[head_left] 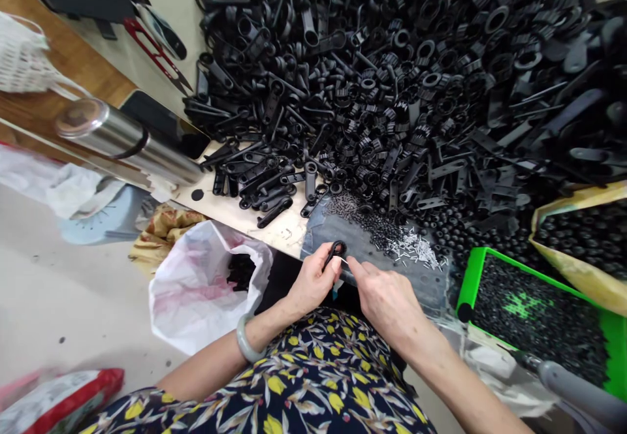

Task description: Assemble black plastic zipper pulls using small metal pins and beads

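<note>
My left hand is closed around a black plastic part with a ring-shaped end, held just off the table's front edge. Close by on the right, my right hand pinches a small pale pin beside the part. Whether the pin touches the part I cannot tell. Just beyond both hands, a dark mat carries a pile of silvery pins and heaps of tiny black pieces. Left of the mat lies a cluster of black lever-like parts.
A huge heap of black plastic parts covers the back. At right stand a green tray of small black bits and a yellow-edged bag. A steel flask and red-handled scissors are at left; a white bag sits below.
</note>
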`<state>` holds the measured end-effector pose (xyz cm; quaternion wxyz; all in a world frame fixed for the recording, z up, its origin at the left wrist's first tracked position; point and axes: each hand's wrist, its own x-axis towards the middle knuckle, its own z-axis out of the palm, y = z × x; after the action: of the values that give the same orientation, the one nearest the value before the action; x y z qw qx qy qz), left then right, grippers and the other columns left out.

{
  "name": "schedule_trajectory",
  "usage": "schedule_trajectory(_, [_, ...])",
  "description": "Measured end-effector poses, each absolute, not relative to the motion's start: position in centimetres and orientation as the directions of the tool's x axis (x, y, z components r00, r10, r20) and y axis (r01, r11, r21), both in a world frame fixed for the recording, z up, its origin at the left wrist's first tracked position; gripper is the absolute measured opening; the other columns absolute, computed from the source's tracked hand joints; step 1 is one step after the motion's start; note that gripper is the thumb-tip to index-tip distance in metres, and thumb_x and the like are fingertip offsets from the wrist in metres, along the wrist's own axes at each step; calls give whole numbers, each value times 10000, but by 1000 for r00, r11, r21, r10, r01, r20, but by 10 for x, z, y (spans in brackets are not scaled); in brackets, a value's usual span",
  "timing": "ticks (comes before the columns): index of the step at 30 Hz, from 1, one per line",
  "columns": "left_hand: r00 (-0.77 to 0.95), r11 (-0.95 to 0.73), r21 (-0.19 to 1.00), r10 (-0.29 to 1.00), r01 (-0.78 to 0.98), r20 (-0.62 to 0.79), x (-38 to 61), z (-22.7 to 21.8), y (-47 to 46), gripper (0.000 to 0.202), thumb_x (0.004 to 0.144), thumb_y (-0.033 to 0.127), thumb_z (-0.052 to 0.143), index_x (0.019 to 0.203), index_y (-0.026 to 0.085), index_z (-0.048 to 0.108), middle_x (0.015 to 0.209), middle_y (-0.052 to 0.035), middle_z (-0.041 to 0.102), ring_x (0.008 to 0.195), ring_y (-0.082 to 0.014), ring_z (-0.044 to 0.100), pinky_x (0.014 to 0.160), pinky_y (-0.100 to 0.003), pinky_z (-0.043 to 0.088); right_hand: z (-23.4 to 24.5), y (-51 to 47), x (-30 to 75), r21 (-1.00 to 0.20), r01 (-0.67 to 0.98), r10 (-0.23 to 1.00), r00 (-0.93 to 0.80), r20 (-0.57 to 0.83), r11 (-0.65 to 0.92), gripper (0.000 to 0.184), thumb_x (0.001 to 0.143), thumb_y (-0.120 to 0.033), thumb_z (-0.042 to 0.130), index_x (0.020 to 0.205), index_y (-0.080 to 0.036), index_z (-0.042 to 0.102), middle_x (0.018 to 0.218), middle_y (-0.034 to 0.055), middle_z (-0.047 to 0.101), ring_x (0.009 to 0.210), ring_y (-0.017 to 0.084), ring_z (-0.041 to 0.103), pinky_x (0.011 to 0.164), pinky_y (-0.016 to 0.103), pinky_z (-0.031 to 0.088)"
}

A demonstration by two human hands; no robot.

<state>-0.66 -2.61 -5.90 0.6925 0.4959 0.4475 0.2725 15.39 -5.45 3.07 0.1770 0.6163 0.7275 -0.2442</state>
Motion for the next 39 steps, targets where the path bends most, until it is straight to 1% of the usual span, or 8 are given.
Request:
schedule_trajectory(7, [413,196,969,878,150,-242,1,-57,-28,303,1023,437,523,1108,159,609,696,48,502,610,-109,440,584,-216,384,29,-53,157,-279,960,867,-168,-469,34,353,1032,-105,402,1229,-209,677,1049,89,798,917,223,797,752,280,559])
schedule_trajectory(14, [248,-61,942,968,331,-25,-11,-23,-14,159,937,298,573,1016,193,664,702,34,537,631,-129,488,645,-255,380,17,-134,194,-502,865,991,-60,-118,-7,458,1054,-202,368,1433,-256,620,1268,93,777,1010,223,800,856,321,648])
schedule_trajectory(17, [124,24,982,991,189,-48,-19,-6,5,159,885,338,618,947,193,643,652,54,466,583,-110,415,584,-241,320,9,-154,213,-576,816,998,49,-28,-56,401,1073,-346,417,1374,-280,673,1286,65,773,1121,249,774,956,377,645])
schedule_trajectory(21, [343,469,862,855,-193,-389,-15,1,16,325,834,396,643,1066,170,610,624,71,498,451,-68,289,479,-223,191,-1,-135,229,-543,833,992,126,-1,-107,409,1066,-393,415,1289,-237,720,1154,87,803,1013,242,786,888,357,645])
schedule_trajectory(25, [588,687,640,689,-345,-423,-17,1,6,426,764,345,692,1133,158,586,835,-33,669,539,-100,504,528,-232,328,-3,-99,248,-461,876,975,205,86,-144,464,1074,-396,363,1299,-177,705,995,95,731,869,221,728,819,336,586])
schedule_trajectory(29, [657,735,530,651,-422,-381,-25,5,-2,416,800,386,606,1136,142,612,893,-95,692,596,-146,556,559,-264,379,-1,-82,264,-332,916,953,279,123,-225,482,1061,-355,359,1363,-145,670,1052,123,712,929,248,709,842,350,557])
schedule_trajectory(34, [636,720,557,667,-414,-388,-22,10,-4,418,898,501,567,1108,146,632,873,-98,698,573,-145,545,550,-265,375,-4,-87,264,-227,921,938,339,72,-315,514,1065,-304,332,1467,-119,593,1230,183,739,1024,281,735,881,374,554])
schedule_trajectory(39, [562,668,651,713,-361,-420,-13,18,-13,464,877,538,716,1123,149,663,791,-47,673,561,-112,509,536,-229,374,-1,-96,258,-74,863,866,500,-11,-499,610,1067,-323,400,1639,-120,339,942,149,799,787,277,762,778,360,547])
